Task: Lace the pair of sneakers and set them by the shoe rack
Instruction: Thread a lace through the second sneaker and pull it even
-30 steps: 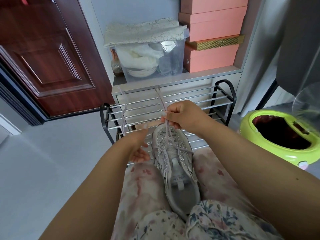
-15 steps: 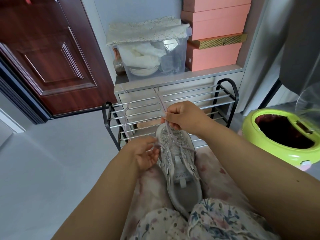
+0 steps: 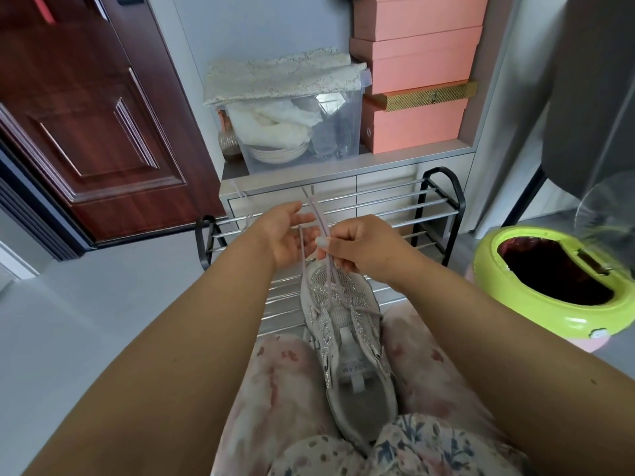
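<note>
Lacing step: sneaker [image 3: 347, 341] on lap at lower centre, lace [image 3: 324, 235] pinched upward by right hand [image 3: 357, 250], left hand [image 3: 287, 235] released beside it; next, probably threading an eyelet.

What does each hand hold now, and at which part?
The right hand pinches the lace partway along the strands, just above the sneaker's toe. The left hand is open beside the strands and grips nothing.
</note>
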{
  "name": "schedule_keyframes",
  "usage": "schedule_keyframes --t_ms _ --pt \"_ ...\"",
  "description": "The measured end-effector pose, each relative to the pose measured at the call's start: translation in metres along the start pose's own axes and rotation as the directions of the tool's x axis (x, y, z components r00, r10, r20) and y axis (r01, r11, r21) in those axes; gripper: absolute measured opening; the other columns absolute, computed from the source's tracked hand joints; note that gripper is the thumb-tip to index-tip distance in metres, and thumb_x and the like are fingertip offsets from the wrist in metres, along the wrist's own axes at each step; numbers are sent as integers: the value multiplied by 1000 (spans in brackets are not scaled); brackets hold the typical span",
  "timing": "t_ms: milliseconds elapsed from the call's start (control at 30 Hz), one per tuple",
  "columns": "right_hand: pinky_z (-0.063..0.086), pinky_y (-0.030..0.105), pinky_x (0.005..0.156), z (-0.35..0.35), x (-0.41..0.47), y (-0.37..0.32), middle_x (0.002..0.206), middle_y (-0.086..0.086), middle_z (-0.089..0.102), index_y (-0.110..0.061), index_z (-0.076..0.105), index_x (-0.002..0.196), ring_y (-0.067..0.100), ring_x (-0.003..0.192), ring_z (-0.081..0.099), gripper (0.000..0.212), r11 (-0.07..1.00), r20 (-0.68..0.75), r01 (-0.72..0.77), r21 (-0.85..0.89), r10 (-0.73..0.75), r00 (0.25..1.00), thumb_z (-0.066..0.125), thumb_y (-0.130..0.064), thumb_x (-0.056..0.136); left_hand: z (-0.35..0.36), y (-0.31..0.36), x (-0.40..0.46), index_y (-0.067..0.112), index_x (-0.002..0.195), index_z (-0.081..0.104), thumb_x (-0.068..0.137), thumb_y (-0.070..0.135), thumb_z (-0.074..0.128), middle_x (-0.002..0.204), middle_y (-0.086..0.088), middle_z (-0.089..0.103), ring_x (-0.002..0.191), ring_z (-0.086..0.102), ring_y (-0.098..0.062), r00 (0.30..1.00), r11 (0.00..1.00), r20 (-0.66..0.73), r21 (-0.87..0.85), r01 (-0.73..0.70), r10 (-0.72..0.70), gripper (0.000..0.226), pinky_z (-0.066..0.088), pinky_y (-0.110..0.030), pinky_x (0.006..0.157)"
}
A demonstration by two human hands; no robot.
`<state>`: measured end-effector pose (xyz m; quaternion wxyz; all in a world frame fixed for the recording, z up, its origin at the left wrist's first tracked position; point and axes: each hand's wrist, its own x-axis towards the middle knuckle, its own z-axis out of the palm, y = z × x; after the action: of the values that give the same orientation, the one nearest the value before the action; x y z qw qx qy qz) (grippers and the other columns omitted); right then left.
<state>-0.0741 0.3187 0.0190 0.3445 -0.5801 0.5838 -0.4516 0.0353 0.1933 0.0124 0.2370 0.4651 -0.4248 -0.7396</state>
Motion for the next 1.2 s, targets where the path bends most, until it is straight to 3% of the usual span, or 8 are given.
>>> schedule_keyframes --t_ms 133,267,500,800,900,1033,1100,1200 --pt "40 18 44 -3 2 3 51 -1 54 -8 70 72 12 47 48 24 999 5 -38 31 38 999 62 -20 90 11 17 12 10 93 66 99 45 35 95 -8 65 71 50 -18 994 994 61 50 -96 93 47 45 -33 71" --pt "43 22 44 -3 5 8 49 -3 54 -9 67 69 11 45 53 24 995 16 -43 95 42 999 62 -17 90 21 42 11 11 97 67 100 45 32 102 -4 65 57 47 -13 968 973 105 19 -229 226 49 43 -26 56" --pt "48 22 43 -3 16 12 44 -1 54 13 63 79 14 42 57 30 975 -86 -13 222 33 996 60 -14 91 27 49 8 14 97 66 99 49 34 95 -2 69 56 50 -11 940 962 209 -7 -273 269 47 40 -25 57" --pt "47 22 42 -7 37 -18 49 5 51 -2 63 67 15 41 55 27 963 -173 62 261 -17 985 58 -11 92 7 68 13 19 112 64 98 47 40 114 -8 63 49 45 -8 905 923 182 -106 -371 385 40 42 -22 51" --pt "47 24 43 -6 39 -20 50 5 51 -3 64 67 15 42 55 27 967 -167 65 245 -24 986 56 -8 93 10 88 7 18 117 62 97 48 41 118 -10 67 61 53 -13 878 899 195 -64 -434 437 41 47 -25 58" --pt "48 24 43 -7 38 -20 49 6 50 -5 63 66 14 42 55 29 964 -153 63 260 -23 988 55 -7 93 21 105 1 12 98 65 97 30 47 96 -11 73 89 67 -20 841 858 169 -88 -506 513 26 50 -36 88" --pt "49 23 43 -7 37 -21 47 4 50 -5 63 66 14 41 54 28 963 -136 64 263 -29 990 56 -9 93 30 102 4 7 101 63 93 9 50 83 -10 72 91 67 -21 839 846 139 15 -533 527 15 48 -37 94" --pt "48 22 42 -5 35 -21 44 2 51 -2 64 67 14 40 55 28 964 -111 67 258 -39 993 57 -10 93 40 91 7 1 114 56 92 -5 47 89 -14 68 88 67 -24 895 834 135 326 -445 424 24 50 -38 92"
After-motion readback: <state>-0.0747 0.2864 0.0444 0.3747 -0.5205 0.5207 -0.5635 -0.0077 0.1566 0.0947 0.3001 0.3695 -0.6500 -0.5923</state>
